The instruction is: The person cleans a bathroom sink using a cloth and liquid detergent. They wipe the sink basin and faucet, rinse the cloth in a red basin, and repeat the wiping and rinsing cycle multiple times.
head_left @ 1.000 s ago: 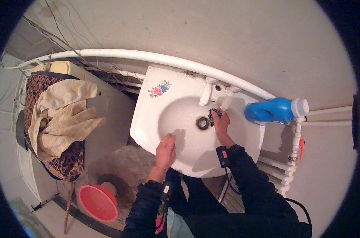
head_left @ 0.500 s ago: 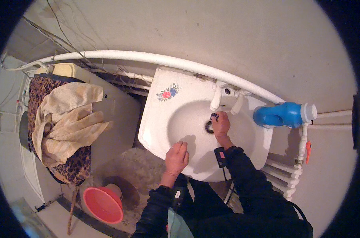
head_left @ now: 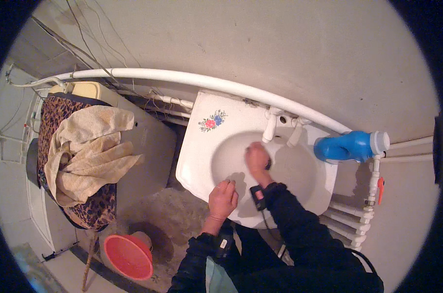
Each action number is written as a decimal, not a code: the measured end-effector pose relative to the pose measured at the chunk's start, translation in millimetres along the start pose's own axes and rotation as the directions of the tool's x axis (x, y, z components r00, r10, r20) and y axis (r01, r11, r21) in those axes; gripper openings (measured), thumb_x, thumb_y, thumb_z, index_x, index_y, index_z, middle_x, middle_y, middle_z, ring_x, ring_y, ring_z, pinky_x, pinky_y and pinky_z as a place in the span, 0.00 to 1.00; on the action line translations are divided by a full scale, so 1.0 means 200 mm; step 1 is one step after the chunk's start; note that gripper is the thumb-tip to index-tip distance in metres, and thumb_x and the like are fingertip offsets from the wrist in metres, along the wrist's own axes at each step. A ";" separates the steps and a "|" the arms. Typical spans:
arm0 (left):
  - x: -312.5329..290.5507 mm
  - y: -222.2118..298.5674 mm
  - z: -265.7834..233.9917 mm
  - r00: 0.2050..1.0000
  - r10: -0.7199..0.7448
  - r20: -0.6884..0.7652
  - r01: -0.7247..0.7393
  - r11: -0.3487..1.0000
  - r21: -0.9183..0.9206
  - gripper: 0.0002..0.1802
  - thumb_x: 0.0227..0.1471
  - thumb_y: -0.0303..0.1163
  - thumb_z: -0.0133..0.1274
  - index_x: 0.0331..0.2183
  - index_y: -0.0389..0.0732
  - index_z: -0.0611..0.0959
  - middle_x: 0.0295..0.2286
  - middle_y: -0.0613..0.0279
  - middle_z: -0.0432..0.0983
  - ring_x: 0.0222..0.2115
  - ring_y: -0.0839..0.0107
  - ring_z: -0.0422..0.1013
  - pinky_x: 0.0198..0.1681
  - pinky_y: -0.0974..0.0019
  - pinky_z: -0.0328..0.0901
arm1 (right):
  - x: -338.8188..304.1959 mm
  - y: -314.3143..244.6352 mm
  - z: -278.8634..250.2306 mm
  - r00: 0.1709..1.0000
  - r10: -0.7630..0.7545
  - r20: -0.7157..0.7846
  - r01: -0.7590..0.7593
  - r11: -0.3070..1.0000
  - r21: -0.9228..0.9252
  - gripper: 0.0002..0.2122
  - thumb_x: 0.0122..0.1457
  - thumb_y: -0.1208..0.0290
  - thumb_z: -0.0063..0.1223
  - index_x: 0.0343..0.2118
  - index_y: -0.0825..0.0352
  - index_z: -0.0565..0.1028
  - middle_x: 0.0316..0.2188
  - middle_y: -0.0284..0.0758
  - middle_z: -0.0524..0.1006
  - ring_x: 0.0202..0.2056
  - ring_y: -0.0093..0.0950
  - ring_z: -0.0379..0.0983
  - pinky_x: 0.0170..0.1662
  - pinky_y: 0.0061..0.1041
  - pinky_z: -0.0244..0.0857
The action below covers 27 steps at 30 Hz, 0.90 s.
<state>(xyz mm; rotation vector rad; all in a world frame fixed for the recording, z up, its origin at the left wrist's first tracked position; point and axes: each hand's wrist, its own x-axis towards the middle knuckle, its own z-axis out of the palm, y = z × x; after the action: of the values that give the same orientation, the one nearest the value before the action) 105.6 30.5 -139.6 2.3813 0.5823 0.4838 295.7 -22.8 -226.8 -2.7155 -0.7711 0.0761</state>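
Observation:
My right hand [head_left: 257, 159] is inside the white washbasin [head_left: 189, 168], its fingers curled in and smeared by motion. What it grips is hidden under the fingers. Beside the wrist side of this hand, part of the dark drain [head_left: 269, 164] shows. My left hand [head_left: 222, 200] hovers at the basin's near left rim, fingers curled together, with nothing visible in it. Two white taps stand at the back of the basin, the left tap [head_left: 270, 126] and the right tap [head_left: 297, 132], beyond my right hand.
A blue bottle [head_left: 346, 146] with a white cap lies on the basin's right edge. To the left, a beige towel [head_left: 92, 151] drapes over a leopard-print cover [head_left: 60, 115]. A red plastic basin [head_left: 128, 256] is on the floor. White pipes [head_left: 207, 80] run along the wall.
My right hand has moved left from beside the drain, where a dark patterned thing showed at its fingertips. My left hand remains at the near rim. The view has shifted slightly.

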 end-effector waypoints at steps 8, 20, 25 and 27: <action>-0.01 -0.01 0.01 1.000 -0.009 -0.022 0.008 1.000 -0.021 0.18 0.39 0.27 0.52 0.38 0.41 0.76 0.35 0.54 0.72 0.31 0.55 0.71 0.33 0.59 0.68 | 0.02 0.14 -0.10 0.968 0.107 -0.225 -0.101 0.994 0.035 0.07 0.44 0.72 0.55 0.27 0.64 0.72 0.27 0.39 0.72 0.30 0.39 0.71 0.33 0.36 0.67; -0.01 -0.02 0.00 0.992 -0.034 -0.125 0.014 0.987 -0.158 0.16 0.37 0.21 0.50 0.35 0.39 0.75 0.34 0.50 0.73 0.32 0.53 0.71 0.34 0.59 0.67 | 0.00 0.35 -0.14 0.985 0.150 -0.083 -0.119 0.946 0.303 0.08 0.43 0.70 0.56 0.27 0.65 0.74 0.27 0.39 0.74 0.33 0.38 0.72 0.35 0.35 0.67; -0.03 -0.04 0.03 0.990 -0.045 -0.137 0.027 0.991 -0.130 0.16 0.39 0.23 0.50 0.36 0.39 0.75 0.34 0.51 0.73 0.32 0.53 0.71 0.34 0.59 0.68 | -0.01 0.19 -0.06 0.989 0.059 -0.139 0.012 0.888 0.459 0.13 0.41 0.71 0.59 0.32 0.65 0.72 0.30 0.43 0.73 0.35 0.41 0.70 0.39 0.38 0.64; -0.03 -0.04 0.03 0.989 -0.013 -0.145 -0.004 0.993 -0.120 0.16 0.39 0.23 0.50 0.36 0.39 0.76 0.34 0.51 0.73 0.32 0.54 0.71 0.34 0.59 0.68 | -0.11 0.03 -0.01 0.950 -0.308 0.052 0.300 0.946 0.124 0.15 0.38 0.74 0.57 0.34 0.65 0.72 0.29 0.42 0.70 0.36 0.43 0.66 0.39 0.38 0.62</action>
<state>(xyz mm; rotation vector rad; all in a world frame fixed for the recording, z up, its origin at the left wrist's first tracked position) 101.5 30.5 -149.2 2.2435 0.6058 0.6763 280.9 -40.3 -226.9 -2.4653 -1.1601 0.1417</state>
